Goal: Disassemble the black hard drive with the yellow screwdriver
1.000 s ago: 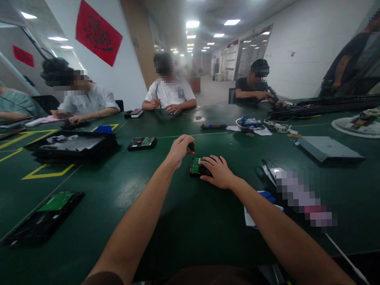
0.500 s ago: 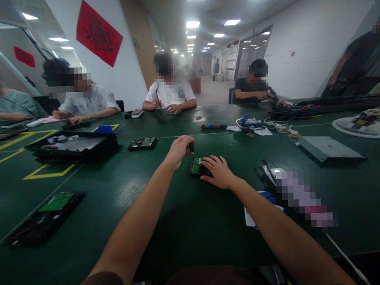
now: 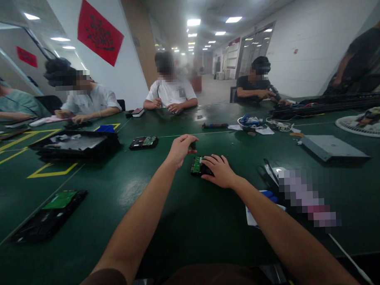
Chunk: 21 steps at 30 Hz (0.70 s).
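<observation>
A small black hard drive with a green circuit board (image 3: 198,166) lies on the green table (image 3: 186,217) in front of me. My right hand (image 3: 218,171) rests flat on its right part, fingers spread. My left hand (image 3: 180,150) is closed round a short dark tool (image 3: 193,146) held upright just above the drive's far left corner. Which kind of tool it is, I cannot make out.
Another drive (image 3: 143,142) lies further left, a black tray (image 3: 74,144) beyond it. A flat dark device with a green board (image 3: 52,214) sits near left. A grey box (image 3: 333,148), white paper (image 3: 253,217) and tools lie right. Several people sit round the far edge.
Both hands stay where they were on the drive and tool. The view has shifted slightly; nothing else moved.
</observation>
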### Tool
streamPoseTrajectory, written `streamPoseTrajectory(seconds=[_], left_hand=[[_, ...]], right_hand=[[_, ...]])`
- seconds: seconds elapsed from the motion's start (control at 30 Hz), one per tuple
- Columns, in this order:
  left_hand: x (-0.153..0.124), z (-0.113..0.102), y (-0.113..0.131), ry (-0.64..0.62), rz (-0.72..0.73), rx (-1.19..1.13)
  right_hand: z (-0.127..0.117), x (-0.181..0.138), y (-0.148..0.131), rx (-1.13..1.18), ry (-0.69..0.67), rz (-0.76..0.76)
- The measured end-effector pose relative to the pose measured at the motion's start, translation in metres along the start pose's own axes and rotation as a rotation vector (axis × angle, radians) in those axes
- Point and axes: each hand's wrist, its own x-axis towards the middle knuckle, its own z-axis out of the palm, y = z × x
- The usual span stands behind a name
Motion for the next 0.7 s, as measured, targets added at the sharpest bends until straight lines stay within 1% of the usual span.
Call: streamPoseTrajectory(seconds=[0.07, 0.13, 0.23, 0.3, 0.37, 0.47, 0.57, 0.7], left_hand=[[-0.0009, 0.0004, 0.0016, -0.006, -0.001, 0.016], [-0.0018, 0.0009, 0.002, -0.037, -0.03, -0.003], [-0.0022, 0.0015, 0.0007, -0.096, -0.096, -0.084], [-0.0016, 0.0016, -0.0008, -0.109, -0.114, -0.137], [-0.0005, 0.0012, -0.0018, -0.087, -0.089, -0.129], [0.0006, 0.0001, -0.0014, -0.026, -0.012, -0.018], [0.0004, -0.0006, 0.0005, -0.04, 0.01, 0.05], [-0.0008, 0.0009, 0.0017, -0.052, 0.009, 0.054]], right_hand=[[0.0001, 0.0, 0.0001, -0.003, 0.001, 0.0], [0.0, 0.0, 0.0004, -0.004, -0.001, -0.002], [-0.0001, -0.0001, 0.0008, 0.0, 0.001, -0.007], [0.0003, -0.0001, 0.001, 0.003, 0.006, -0.007], [0.0007, -0.0002, 0.0012, 0.005, 0.009, -0.006], [0.0009, -0.0003, 0.0016, 0.007, 0.006, -0.003], [0.0006, -0.0004, 0.0019, 0.009, 0.004, -0.006], [0.0001, -0.0008, 0.002, 0.011, 0.007, -0.009]])
